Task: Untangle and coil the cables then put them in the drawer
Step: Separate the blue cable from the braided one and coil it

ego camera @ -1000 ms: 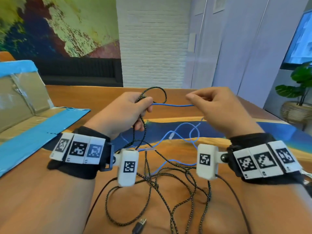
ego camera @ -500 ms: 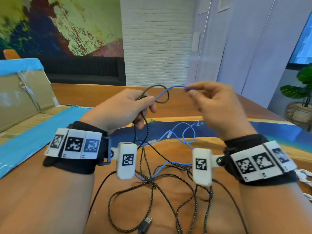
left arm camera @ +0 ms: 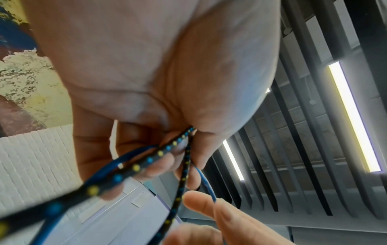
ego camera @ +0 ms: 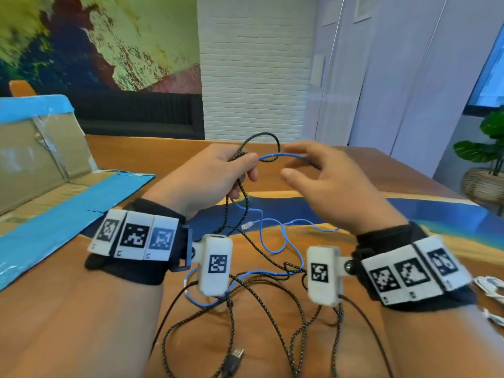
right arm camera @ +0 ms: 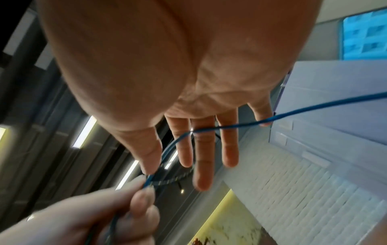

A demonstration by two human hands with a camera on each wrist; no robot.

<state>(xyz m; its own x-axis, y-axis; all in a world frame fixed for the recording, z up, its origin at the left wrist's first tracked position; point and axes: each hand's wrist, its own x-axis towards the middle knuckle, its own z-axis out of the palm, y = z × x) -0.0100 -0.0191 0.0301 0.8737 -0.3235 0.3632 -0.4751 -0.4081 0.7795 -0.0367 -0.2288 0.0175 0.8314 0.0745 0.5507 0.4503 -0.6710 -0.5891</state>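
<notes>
My left hand (ego camera: 244, 166) is raised over the table and pinches a black braided cable (ego camera: 246, 203) together with a thin blue cable (ego camera: 283, 155). The black cable forms a small loop above the thumb, and the blue strand passes through it. My right hand (ego camera: 305, 165) is beside it with straight, spread fingers. In the right wrist view the blue cable (right arm camera: 293, 114) lies across those fingers (right arm camera: 203, 157) without being pinched. In the left wrist view the black cable (left arm camera: 159, 153) and the blue cable (left arm camera: 206, 184) come out of the left fist. Both cables hang down into a tangle (ego camera: 272, 274) on the table.
A USB plug (ego camera: 234, 358) of the black cable lies near the table's front edge. An open cardboard box (ego camera: 41, 159) with blue tape stands at the left. White cable ends (ego camera: 488, 285) lie at the right edge. No drawer is in view.
My right hand has let go of the blue cable and spread its fingers. The blue strand has dropped slightly. My left hand keeps its grip on both cables.
</notes>
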